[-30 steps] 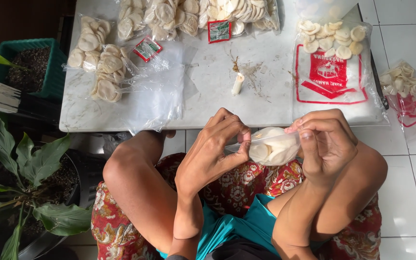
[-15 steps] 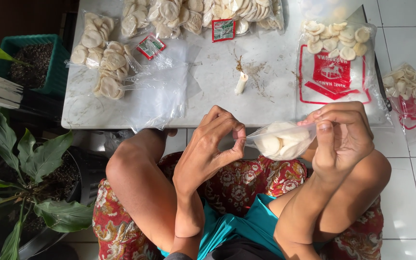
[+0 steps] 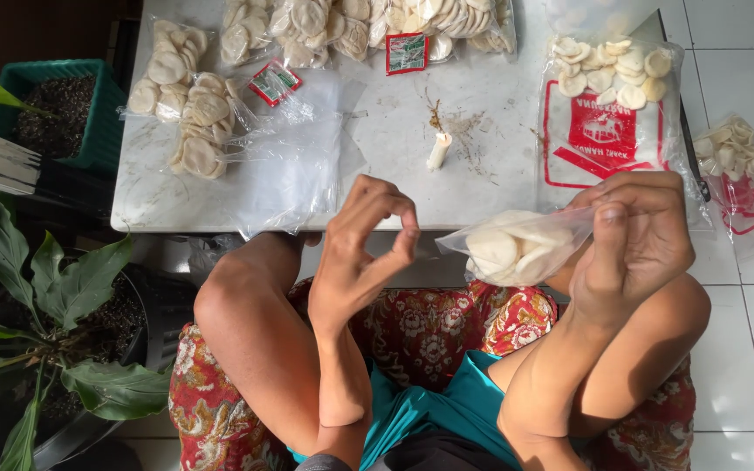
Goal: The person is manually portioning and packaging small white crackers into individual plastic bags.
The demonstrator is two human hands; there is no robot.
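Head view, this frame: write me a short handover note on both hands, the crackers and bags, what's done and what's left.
Right hand: pinches the neck of a small clear bag of white crackers, held above the lap.
Left hand: empty, fingers curled, apart from the bag.
Marble table: filled bags at the left and along the far edge, empty clear bags, a candle stub, loose crackers on a red-printed bag.
Done: several bags filled.
Left: the held bag looks unsealed; loose crackers remain.
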